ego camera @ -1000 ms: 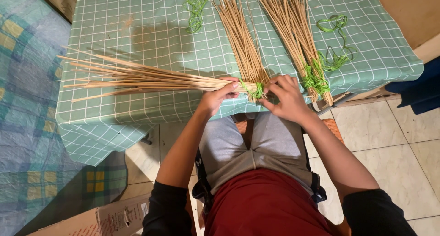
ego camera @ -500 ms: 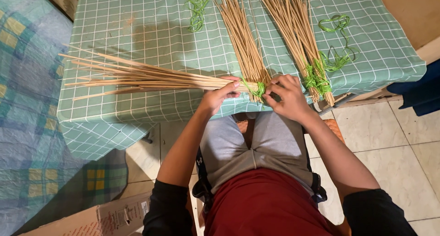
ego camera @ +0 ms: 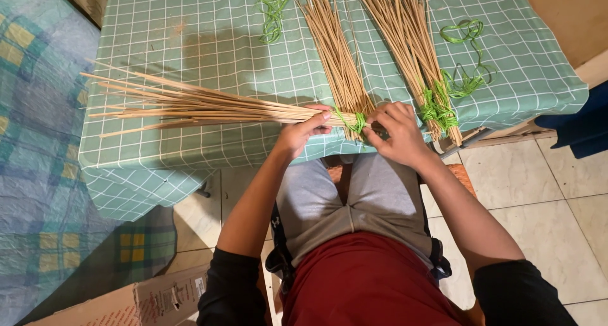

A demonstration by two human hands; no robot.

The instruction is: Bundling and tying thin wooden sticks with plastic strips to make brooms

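The butt ends of the fanned bundle of thin pale sticks (ego camera: pixel 202 106) vanish under the left hand (ego camera: pixel 297 135) and right hand (ego camera: pixel 396 135); the palms face down, so the grip inside cannot be made out. The green string wrap (ego camera: pixel 356 121) shows only between the hands, knot too small to read. The two other stick bundles, middle (ego camera: pixel 335 54) and right (ego camera: pixel 405 41), run off the top edge. The table under the green checked cloth (ego camera: pixel 190 41) is fully covered. The cardboard box (ego camera: pixel 136 304) is cut by the bottom edge; the dark blue object (ego camera: pixel 579 126) by the right.
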